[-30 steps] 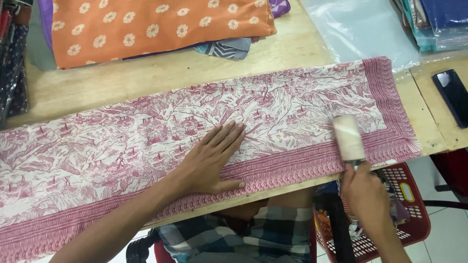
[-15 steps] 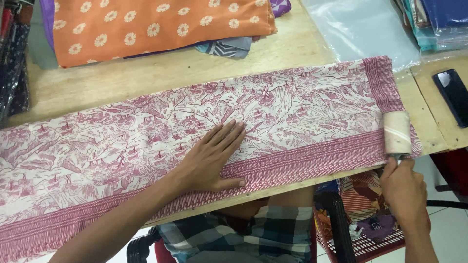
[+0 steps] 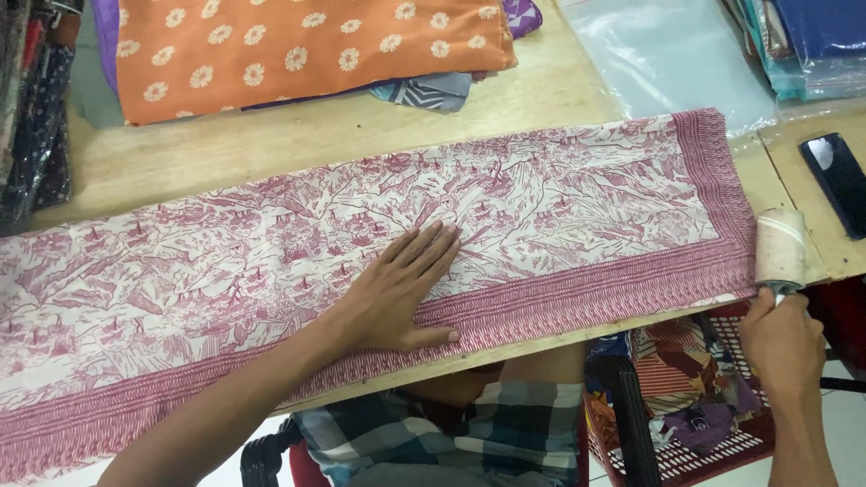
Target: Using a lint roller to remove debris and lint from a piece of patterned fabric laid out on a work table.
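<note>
A long white cloth with a dark pink print and pink border lies flat along the near edge of a wooden table. My left hand presses flat on the cloth near its border, fingers spread. My right hand grips the handle of a lint roller. The roller's pale drum stands just past the cloth's right end, at the table edge.
Folded fabrics lie at the back: an orange one with white flowers on top. Clear plastic bags sit at the back right, a black phone at the right. A red basket with cloth pieces stands below the table.
My right hand has drawn the lint roller rightward along the pink border and off the cloth's right end. My left hand has stayed pressed in place.
</note>
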